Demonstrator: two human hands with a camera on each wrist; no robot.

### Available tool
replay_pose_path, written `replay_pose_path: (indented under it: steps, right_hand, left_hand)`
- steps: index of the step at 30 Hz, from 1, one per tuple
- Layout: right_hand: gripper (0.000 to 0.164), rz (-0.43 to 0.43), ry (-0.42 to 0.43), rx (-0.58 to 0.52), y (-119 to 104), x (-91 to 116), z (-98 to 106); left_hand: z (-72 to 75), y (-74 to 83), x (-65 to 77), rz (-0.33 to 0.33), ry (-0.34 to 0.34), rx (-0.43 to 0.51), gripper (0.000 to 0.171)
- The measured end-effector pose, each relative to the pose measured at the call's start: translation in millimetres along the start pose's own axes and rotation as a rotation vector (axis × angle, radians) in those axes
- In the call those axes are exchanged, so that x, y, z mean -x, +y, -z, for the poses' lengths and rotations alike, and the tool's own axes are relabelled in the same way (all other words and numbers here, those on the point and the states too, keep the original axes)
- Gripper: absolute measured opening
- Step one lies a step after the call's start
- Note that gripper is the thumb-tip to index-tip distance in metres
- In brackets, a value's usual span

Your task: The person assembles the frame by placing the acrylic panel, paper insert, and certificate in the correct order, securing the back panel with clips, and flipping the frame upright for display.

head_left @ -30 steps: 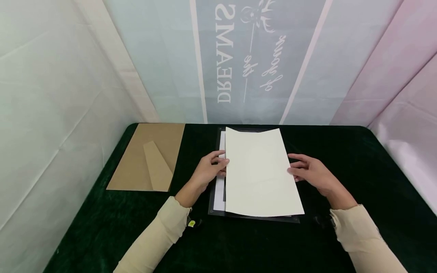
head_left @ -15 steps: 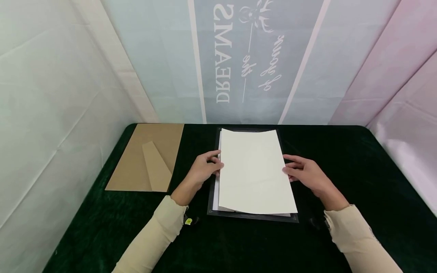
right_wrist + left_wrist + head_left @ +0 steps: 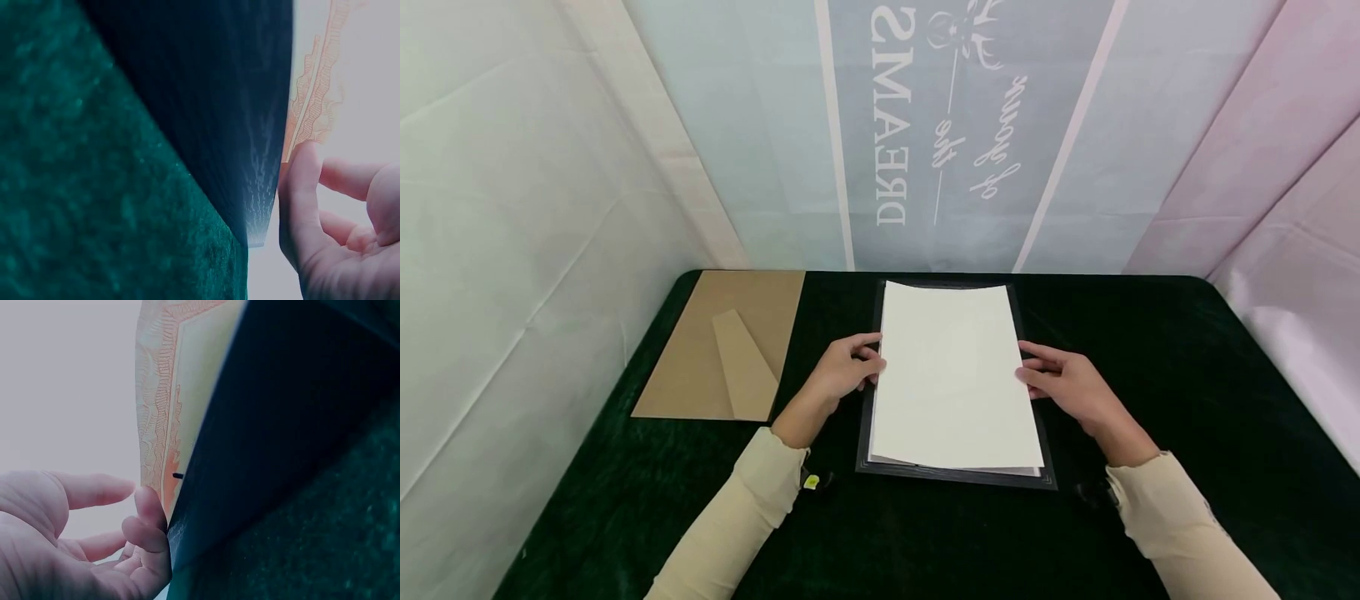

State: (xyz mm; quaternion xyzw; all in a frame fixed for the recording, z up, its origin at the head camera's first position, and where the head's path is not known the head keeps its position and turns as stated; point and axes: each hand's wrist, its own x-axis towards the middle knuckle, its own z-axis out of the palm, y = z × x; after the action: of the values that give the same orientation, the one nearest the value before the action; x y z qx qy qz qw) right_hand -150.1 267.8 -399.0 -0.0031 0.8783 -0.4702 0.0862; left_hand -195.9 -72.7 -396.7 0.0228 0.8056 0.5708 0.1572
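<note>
Certificate-style sheet (image 3: 958, 375), blank side up, lies over the black picture frame (image 3: 865, 437), ornate printed border (image 3: 161, 425) facing down. Left hand (image 3: 841, 367) pinches its edge at 9 o'clock; right hand (image 3: 1070, 386) pinches likewise at 3 o'clock, both grips closed to little more than paper thickness. Likely troubles: one hand lowering first could seat the sheet askew; squeezing inward could deepen the sag along the 12 o'clock edge into a crease; a corner might snag on the rim. Frame, on green velvet cloth (image 3: 962, 550), holds a pale layer (image 3: 1026, 472), a sliver showing toward 5 o'clock; full contact with the sheet, cannot tell. Brown backboard (image 3: 685, 358), easel leg (image 3: 745, 367) uppermost, lies apart toward 9 o'clock.
</note>
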Motion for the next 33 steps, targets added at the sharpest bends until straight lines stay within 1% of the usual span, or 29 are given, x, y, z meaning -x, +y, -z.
replay_pose_path:
  steps: [6,10,13,18,22,28,33]
  right_hand:
    - [0.061,0.013,0.003,0.006,0,-1,-1]
    - [0.062,0.011,-0.017,0.027,-1,-1,-2]
    - [0.063,0.002,-0.036,0.051,-1,-1,-1]
    - [0.062,-0.003,-0.034,0.078,-1,-1,1]
    - [0.061,0.000,-0.023,0.090,0,0,3]
    - [0.062,0.005,-0.033,0.094,-3,0,1]
    - [0.062,-0.005,-0.034,0.145,-5,0,0]
  left_hand:
    - [1.9,-0.2,0.0,0.008,0.013,-0.031,0.049]
    - [3.1,-1.8,-0.7,0.002,0.026,-0.068,0.043]
    - [3.8,-3.0,-1.7,0.011,0.033,-0.087,0.037]
    - [4.2,-2.6,-2.3,0.027,0.021,-0.117,0.035]
    - [6.2,-1.4,-2.3,0.016,0.000,-0.132,0.034]
    - [11.3,-1.7,-3.6,-0.033,0.041,-0.171,0.031]
    - [13.7,-2.1,-3.5,-0.035,0.052,-0.205,0.031]
